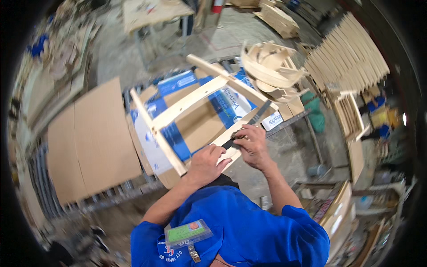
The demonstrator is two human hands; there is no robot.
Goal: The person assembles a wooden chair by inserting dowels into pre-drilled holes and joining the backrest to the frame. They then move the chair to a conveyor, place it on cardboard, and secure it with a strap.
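A pale wooden frame (191, 103) of joined bars lies in front of me on cardboard. Over its near bar, a long flat dark grey bar-shaped tool (261, 112) with a black end slants away to the right. My left hand (205, 163) is closed on the black end, its thumb pointing right, close to the wood. My right hand (252, 147) is closed around the tool's middle, fingers pinching a small dark piece there. Whether that piece belongs to the tool I cannot tell. The fingers partly hide the tool's middle.
Brown cardboard sheets (95, 142) cover the rack on the left. Curved wooden pieces (271, 66) are heaped at the bench's far right. Stacked wooden slats (349, 53) stand farther right. A wooden table (155, 15) is at the back. A green bag (315, 111) hangs right of the bench.
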